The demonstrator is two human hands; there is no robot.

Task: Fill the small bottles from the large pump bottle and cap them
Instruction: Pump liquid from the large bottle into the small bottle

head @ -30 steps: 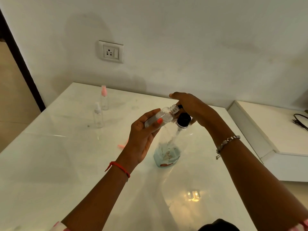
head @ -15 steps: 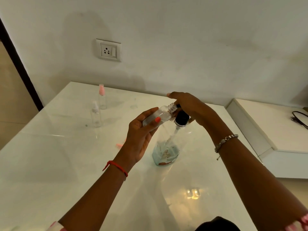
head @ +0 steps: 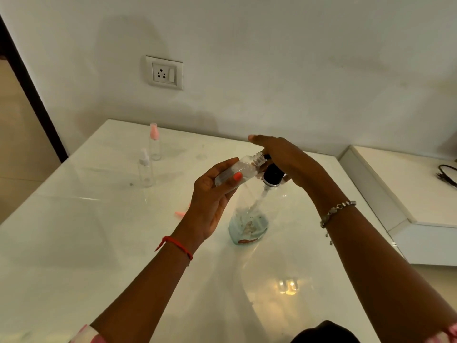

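Hardly moves from before, still gripping the tilted small bottle [head: 237, 170] in the curled left hand [head: 212, 201] at the spout of the pump bottle [head: 249, 219], flat right hand [head: 284, 154] pressing its top.

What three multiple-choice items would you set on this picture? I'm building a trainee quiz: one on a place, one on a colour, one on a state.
1. Where do the pink-capped bottle and the white-capped bottle stand?
A. Far left part of the table
B. The table's near edge
C. The floor

2. What colour is the pump collar on the large pump bottle?
A. Pink
B. Black
C. Green

3. How is the small bottle in the left hand?
A. Capped, upright
B. Uncapped, tilted toward the pump
C. Lying on the table

Answers: 1 A, both stand upright far to the left; 2 B, the collar shows black; 3 B, its bare threaded neck points at the pump.
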